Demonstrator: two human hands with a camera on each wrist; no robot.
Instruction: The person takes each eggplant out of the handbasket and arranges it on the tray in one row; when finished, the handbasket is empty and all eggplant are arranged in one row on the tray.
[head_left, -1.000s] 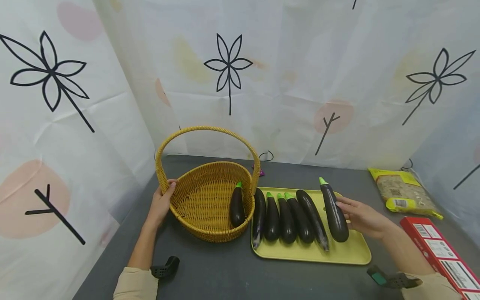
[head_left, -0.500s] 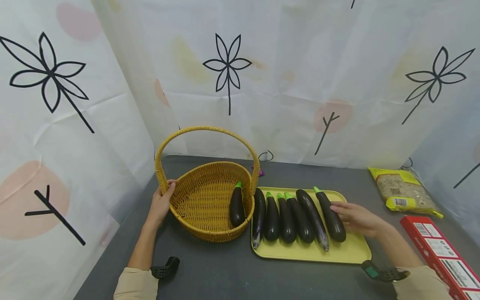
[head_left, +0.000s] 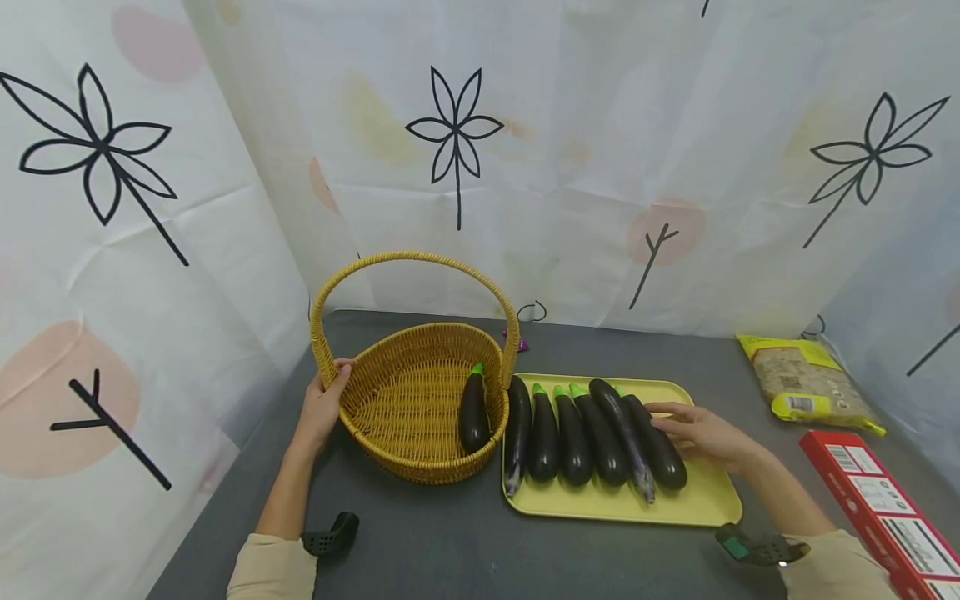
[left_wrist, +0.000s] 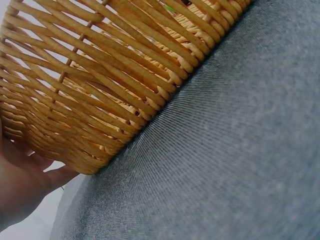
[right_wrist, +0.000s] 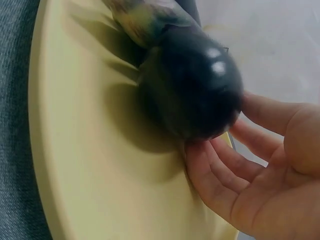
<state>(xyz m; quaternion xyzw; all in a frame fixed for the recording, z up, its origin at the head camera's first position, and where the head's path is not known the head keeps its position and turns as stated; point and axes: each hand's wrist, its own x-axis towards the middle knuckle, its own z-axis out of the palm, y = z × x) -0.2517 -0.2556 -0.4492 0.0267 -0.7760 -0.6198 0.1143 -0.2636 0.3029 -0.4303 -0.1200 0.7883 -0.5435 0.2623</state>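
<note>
My left hand (head_left: 321, 408) holds the left rim of a wicker basket (head_left: 408, 471) by the handle's base. One eggplant (head_left: 474, 417) lies inside, against the basket's right wall. In the left wrist view, my fingers reach round the weave of the basket (left_wrist: 95, 85). Several eggplants lie side by side on a yellow tray (head_left: 712, 500). My right hand (head_left: 708, 437) touches the rightmost eggplant (head_left: 660, 454) from its right side. The right wrist view shows fairly straight fingers (right_wrist: 215, 175) against that eggplant's rounded end (right_wrist: 195, 85).
A yellow bag (head_left: 810, 383) of dry goods lies at the back right. In front of it is a red and white box (head_left: 885, 508). A small purple packet (head_left: 522, 343) sits behind the basket. Patterned cloth (head_left: 570, 167) hangs behind the grey table (head_left: 420, 533).
My right hand has lowered the rightmost eggplant onto the tray and moved it left, close against the row. My left hand and the basket have not moved.
</note>
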